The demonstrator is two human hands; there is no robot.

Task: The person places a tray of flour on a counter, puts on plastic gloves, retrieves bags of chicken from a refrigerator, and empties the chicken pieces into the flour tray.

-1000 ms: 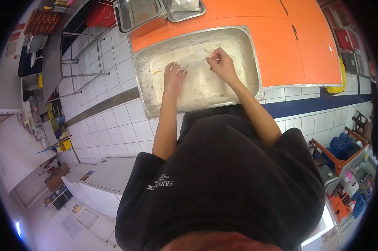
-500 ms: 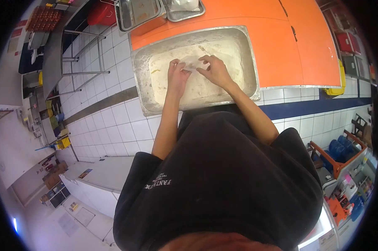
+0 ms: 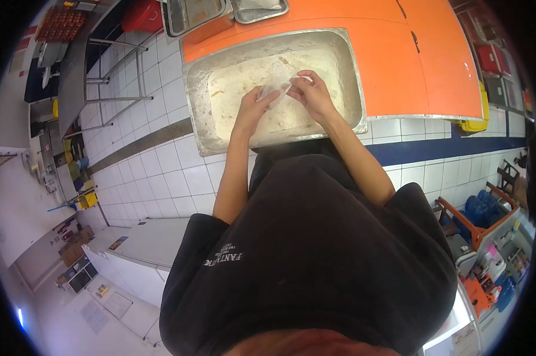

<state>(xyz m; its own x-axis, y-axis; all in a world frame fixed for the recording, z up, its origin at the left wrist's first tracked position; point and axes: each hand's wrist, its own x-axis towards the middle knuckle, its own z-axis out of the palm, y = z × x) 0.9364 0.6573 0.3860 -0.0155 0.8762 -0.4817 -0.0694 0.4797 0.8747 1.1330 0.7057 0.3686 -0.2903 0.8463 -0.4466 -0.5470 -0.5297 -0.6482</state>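
Between my two hands is a thin, clear plastic bag [image 3: 273, 94], crumpled and whitish. My left hand [image 3: 251, 113] grips its near-left side, thumb against the fingers. The fingers of my right hand [image 3: 314, 98] pinch it on the right. Both hands are over a large metal tray [image 3: 198, 121], whose bottom is coated with white powder that looks like flour. A small yellowish strip [image 3: 218, 93] lies in the powder at the left. Whether anything is inside the bag I cannot make out.
The tray's near side overhangs the orange table [image 3: 398, 71]. Behind it stand a deeper metal tray [image 3: 199, 16] and a small metal tray [image 3: 261, 10] with something whitish on it. A metal-legged table [image 3: 72, 77] stands at the left, with a red tub [image 3: 142, 16] nearby.
My hands have shifted slightly lower in view, and the bag now stands more upright and stretched between them. My right hand's fingers have closed in on the bag. The view has tilted a little.
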